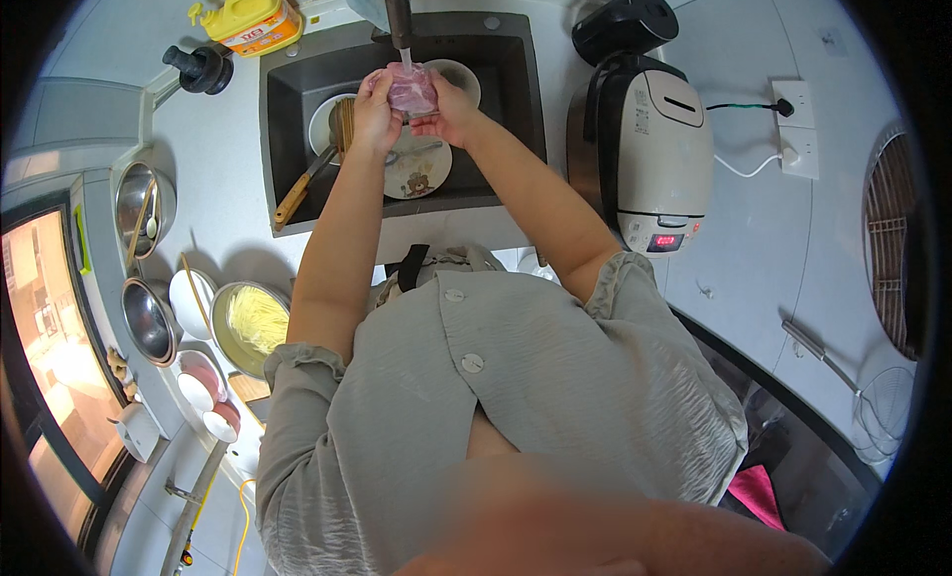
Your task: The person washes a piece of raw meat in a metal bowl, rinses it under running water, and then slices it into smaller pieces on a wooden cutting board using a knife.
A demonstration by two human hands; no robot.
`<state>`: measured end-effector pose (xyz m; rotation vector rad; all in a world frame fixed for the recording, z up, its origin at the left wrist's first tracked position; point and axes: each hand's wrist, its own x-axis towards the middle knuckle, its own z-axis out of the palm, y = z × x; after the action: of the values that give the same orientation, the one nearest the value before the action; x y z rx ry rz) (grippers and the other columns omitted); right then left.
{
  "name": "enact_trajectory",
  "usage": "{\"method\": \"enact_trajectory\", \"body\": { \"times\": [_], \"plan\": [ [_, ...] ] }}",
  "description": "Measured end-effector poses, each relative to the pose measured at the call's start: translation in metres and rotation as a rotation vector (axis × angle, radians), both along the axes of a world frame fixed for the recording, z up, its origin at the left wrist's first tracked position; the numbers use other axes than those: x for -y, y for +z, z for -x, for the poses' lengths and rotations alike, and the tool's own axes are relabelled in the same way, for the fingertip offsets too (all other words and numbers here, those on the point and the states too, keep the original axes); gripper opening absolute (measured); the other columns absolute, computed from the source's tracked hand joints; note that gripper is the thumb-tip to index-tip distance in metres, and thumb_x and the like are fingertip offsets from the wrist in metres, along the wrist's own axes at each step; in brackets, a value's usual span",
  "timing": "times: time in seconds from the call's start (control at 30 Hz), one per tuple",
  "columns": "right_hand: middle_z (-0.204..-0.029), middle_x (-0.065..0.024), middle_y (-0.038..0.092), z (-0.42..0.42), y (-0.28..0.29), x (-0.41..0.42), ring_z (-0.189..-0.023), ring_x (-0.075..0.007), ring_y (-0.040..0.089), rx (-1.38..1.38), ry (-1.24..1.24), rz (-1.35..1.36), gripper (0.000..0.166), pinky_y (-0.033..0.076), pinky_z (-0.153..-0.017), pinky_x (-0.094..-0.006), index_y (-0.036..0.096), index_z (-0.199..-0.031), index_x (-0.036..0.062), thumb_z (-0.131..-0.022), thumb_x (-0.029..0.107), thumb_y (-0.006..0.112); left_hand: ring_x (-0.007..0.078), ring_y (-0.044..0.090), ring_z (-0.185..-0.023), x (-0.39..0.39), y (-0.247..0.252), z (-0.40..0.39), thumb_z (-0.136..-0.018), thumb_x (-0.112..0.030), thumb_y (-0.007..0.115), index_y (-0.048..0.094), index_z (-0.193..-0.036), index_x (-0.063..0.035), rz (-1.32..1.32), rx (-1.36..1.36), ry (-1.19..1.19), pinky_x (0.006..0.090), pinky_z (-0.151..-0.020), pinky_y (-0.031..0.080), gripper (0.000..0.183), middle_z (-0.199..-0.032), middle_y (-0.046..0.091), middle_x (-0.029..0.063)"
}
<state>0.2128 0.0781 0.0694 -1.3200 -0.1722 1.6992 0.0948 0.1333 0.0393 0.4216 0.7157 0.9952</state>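
Observation:
Between them my left hand (pixel 378 111) and my right hand (pixel 452 111) grip a piece of raw pinkish meat (pixel 412 89) by its two sides. Water from the dark faucet (pixel 398 14) runs down onto the meat. Both hands are over the dark sink (pixel 491 174). Below them in the sink lies a plate with a bear picture (pixel 418 178), with a spoon (pixel 405 152) on it. A bowl (pixel 462 78) shows behind my right hand. By my left wrist are a white bowl (pixel 320 126), a bundle of chopsticks (pixel 344 126) and a wooden-handled utensil (pixel 294 198).
A yellow detergent jug (pixel 256 22) and a dark mortar with pestle (pixel 201 70) stand left of the sink. To its right are a black kettle (pixel 625 26) and a lit rice cooker (pixel 662 145). A pot of pale yellow strips (pixel 256 319) and steel bowls (pixel 149 319) occupy the left counter.

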Motion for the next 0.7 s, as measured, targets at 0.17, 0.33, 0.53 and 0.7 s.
{"method": "enact_trajectory", "body": {
  "times": [0.17,0.33,0.53,0.7],
  "plan": [
    [-0.1,-0.0073,0.057,0.011,0.012,0.001,-0.086,-0.0215,0.058,0.415,-0.03,-0.212,0.046,0.05,-0.069,-0.0378,0.052,-0.109,0.0088,-0.083,0.047,0.053,0.0159,0.059,-0.082,0.005,0.0,-0.002,-0.088,-0.018,0.057,0.054,-0.1,-0.0061,-0.022,-0.21,0.024,0.0308,-0.07,0.049,0.017,-0.093,0.06,0.0053],
    [-0.097,-0.0048,0.058,0.009,0.016,-0.005,-0.081,-0.0166,0.059,0.59,0.073,-0.248,0.042,0.052,-0.056,-0.032,0.055,-0.107,0.0079,-0.078,0.037,0.063,0.0154,0.059,-0.08,0.013,0.006,0.001,-0.088,-0.024,0.057,0.056,-0.1,-0.007,-0.021,-0.269,-0.039,0.029,-0.067,0.049,0.021,-0.092,0.061,0.0034],
    [-0.096,-0.0078,0.059,0.003,-0.003,-0.018,-0.074,-0.0194,0.061,0.502,-0.03,-0.213,0.042,0.051,-0.048,-0.0331,0.057,-0.107,0.0072,-0.079,0.038,0.061,0.0137,0.058,-0.082,0.017,0.017,0.006,-0.092,-0.031,0.048,0.056,-0.101,-0.0098,-0.028,-0.262,-0.09,0.0284,-0.068,0.049,0.024,-0.092,0.06,0.0016],
    [-0.1,-0.0065,0.059,-0.001,-0.005,-0.012,-0.082,-0.0197,0.062,0.235,0.03,-0.251,0.035,0.055,-0.059,-0.0341,0.053,-0.113,0.0057,-0.087,0.03,0.053,0.0137,0.058,-0.084,0.011,0.013,0.016,-0.094,-0.03,0.043,0.053,-0.105,-0.0097,0.002,-0.301,-0.031,0.0287,-0.072,0.049,0.025,-0.093,0.06,0.0016]
  ]
}}
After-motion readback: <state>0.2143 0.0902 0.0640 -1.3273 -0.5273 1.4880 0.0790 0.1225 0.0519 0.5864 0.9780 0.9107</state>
